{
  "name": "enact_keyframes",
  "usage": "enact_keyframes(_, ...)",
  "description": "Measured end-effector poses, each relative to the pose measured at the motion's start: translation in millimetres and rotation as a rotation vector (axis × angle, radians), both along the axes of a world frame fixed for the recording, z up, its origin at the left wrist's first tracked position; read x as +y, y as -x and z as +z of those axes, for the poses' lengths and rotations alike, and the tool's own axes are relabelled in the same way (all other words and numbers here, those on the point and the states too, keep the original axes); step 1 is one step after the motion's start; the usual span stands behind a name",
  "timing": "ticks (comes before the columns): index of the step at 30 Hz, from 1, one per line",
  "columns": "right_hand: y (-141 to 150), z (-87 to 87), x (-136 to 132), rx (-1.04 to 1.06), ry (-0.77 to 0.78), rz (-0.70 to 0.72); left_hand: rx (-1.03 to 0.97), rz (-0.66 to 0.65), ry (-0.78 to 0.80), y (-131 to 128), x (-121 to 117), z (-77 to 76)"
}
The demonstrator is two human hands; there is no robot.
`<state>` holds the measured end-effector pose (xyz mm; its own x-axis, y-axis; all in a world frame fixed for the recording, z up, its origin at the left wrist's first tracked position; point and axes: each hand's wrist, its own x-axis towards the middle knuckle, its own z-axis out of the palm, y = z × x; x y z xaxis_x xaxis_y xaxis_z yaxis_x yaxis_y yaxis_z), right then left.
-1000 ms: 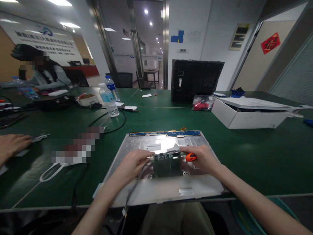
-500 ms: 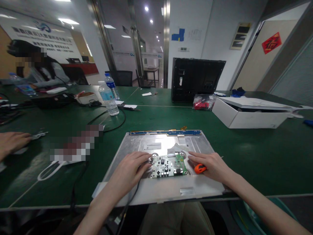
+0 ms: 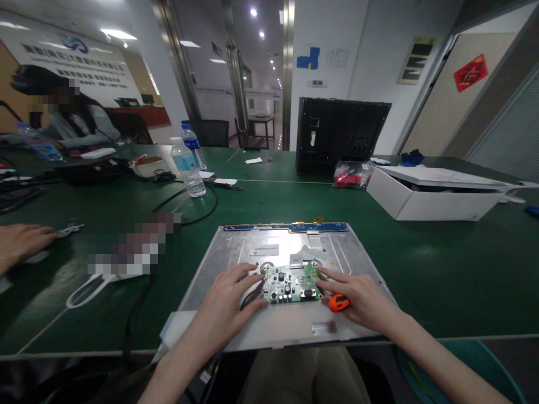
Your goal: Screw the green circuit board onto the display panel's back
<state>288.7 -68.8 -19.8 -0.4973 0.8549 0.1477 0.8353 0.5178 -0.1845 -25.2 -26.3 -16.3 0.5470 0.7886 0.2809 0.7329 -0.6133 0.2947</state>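
Observation:
A green circuit board (image 3: 290, 284) lies on the metal back of a flat display panel (image 3: 236, 247), which rests near the table's front edge. My left hand (image 3: 231, 294) is at the board's left side, fingers apart, fingertips at or close to its edge. Part of a dark cable shows under that hand. At the right side, fingers of my right hand (image 3: 357, 297) reach the board's edge. That same hand keeps an orange-handled screwdriver (image 3: 339, 303) tucked in it; its shaft is hidden. A blue strip board (image 3: 290, 227) runs along the panel's far edge.
A black monitor housing (image 3: 341, 137), a bag with red contents (image 3: 352, 175) and a white box (image 3: 433, 196) stand beyond the panel. Two water bottles (image 3: 188, 168) stand at the left. Another person's hand (image 3: 25, 244) rests on the table at far left.
My left hand's fingers have spread along the board's left edge. The right hand has shifted left to the board's right edge, bringing the screwdriver along.

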Motion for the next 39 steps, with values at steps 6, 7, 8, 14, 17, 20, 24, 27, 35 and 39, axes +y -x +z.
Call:
enact_keyframes(6, -2, 2.6, -1, 0.025, -0.040, -0.019, -0.024, 0.061, -0.037, 6, -3, 1.4)
enact_keyframes(7, -3, 2.4, 0, 0.034, -0.059, -0.047, -0.024, 0.093, -0.046, 8, -3, 1.7)
enact_keyframes(8, -4, 2.2, 1, 0.035, -0.073, -0.083, -0.021, 0.131, -0.055, 10, -3, 2.0)
enact_keyframes(14, -6, 2.4, 6, -0.064, -0.029, -0.179, 0.036, 0.270, -0.016, 18, -4, 6.7)
enact_keyframes(17, -3, 2.4, 4, -0.062, -0.019, -0.165, 0.056, 0.253, 0.045, 17, -2, 10.7)
enact_keyframes(20, -2, 3.0, 3, -0.069, -0.017, -0.166, 0.075, 0.242, 0.078, 14, 1, 16.4)
enact_keyframes(24, -3, 6.1, 5, -0.101, -0.007, -0.178, 0.094, 0.218, 0.108, 10, 3, 24.7)
enact_keyframes(27, -3, 10.1, 6, -0.119, 0.033, -0.198, 0.144, 0.226, 0.114, 13, 2, 29.3)
enact_keyframes(35, -3, 25.1, 15, -0.096, 0.129, -0.267, 0.389, 0.454, 0.107, 42, 0, 51.6)
enact_keyframes(39, 9, 42.5, 35, -0.077, 0.085, -0.274, 0.304, 0.408, 0.069, 33, 14, 67.2)
